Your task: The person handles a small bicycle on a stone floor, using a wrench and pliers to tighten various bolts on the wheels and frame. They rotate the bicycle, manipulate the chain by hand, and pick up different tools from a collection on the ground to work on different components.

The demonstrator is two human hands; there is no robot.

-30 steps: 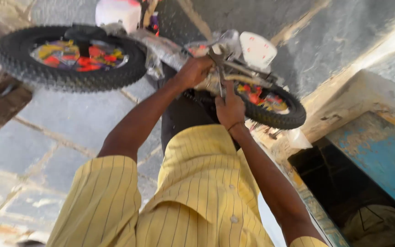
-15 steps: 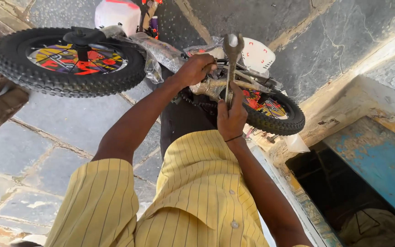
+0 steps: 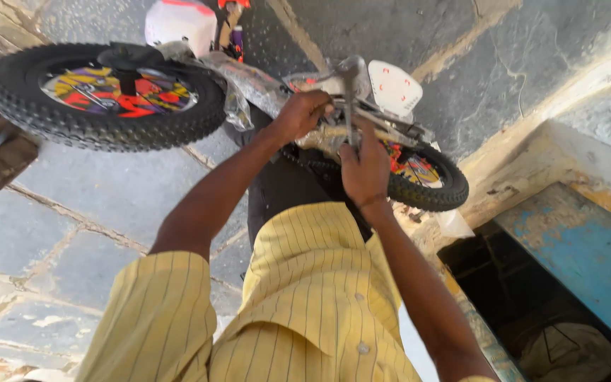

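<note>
Now standing more upright than a moment ago, gripping metal tool (image 3: 348,99) in curled right hand (image 3: 365,170) fingers, left hand (image 3: 300,114) fingers clamping small bike (image 3: 263,92) frame just beside, steadying it over stone floor (image 3: 100,205).

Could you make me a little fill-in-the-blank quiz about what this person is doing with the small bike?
1. The small bike lies on a floor paved with grey ____ slabs.
2. The right hand grips a ____ tool standing upright over the frame.
3. The left hand rests on the bike's ____, between the two wheels.
4. The person's shirt is ____ with thin dark stripes.

Missing words: stone; metal; frame; yellow
</note>
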